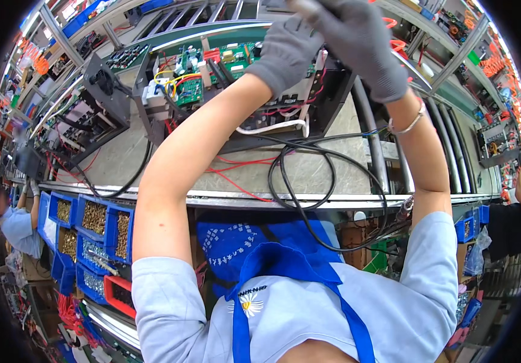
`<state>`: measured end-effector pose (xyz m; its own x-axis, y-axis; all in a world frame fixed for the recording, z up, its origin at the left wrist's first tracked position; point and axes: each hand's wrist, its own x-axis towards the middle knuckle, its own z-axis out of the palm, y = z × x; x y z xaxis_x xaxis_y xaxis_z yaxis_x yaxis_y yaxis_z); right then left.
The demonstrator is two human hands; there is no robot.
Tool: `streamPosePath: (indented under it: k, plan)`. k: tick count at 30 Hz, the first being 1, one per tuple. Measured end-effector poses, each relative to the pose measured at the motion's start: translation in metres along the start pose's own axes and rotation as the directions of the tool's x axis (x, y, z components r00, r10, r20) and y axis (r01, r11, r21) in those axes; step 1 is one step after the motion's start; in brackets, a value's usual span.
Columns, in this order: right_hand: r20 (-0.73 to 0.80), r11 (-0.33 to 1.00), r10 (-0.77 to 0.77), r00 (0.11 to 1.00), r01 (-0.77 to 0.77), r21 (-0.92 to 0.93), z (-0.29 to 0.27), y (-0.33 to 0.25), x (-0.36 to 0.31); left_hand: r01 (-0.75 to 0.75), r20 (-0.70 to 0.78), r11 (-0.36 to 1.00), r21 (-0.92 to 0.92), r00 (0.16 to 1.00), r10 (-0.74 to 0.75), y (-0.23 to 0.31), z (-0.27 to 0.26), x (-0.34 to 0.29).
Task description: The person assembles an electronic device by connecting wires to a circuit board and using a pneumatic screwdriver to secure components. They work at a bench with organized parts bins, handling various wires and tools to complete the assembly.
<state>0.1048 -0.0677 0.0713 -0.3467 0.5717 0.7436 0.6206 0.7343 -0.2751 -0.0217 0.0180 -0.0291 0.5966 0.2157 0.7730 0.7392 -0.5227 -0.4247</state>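
Both my hands wear grey knit gloves and are raised over an open-framed electrical unit. My left hand is curled above the unit's right part; whatever its fingers hold, if anything, is hidden. My right hand is just right of it, partly overlapping its fingertips, and its own fingers are partly cut off by the top edge. Below them, the unit shows a green circuit board, yellow and red wires, a white cable and a dark metal side panel.
A black cable lies coiled on the bench and hangs over its front edge. Red wires lie nearby. Metal rollers run at right. A second unit stands left. Blue bins hold small hardware. Another person is at far left.
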Motion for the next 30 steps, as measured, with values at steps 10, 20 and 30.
streamPosePath:
  k: [10,20,30]
  plan:
    - [0.005,0.916,-0.319,0.948,0.310,-0.254,0.105,0.012,0.006,0.002,0.233,0.985,-0.175,0.972,0.040,-0.005,-0.037,-0.081]
    - [0.084,0.946,-0.289,0.954,0.298,-0.126,0.155,-0.016,0.021,0.008,0.614,0.987,-0.161,0.784,0.093,-0.016,-0.035,-0.116]
    - [0.162,0.949,-0.230,0.960,0.258,-0.180,0.165,-0.018,0.027,-0.147,0.308,0.978,-0.149,0.933,0.187,-0.023,-0.020,-0.129]
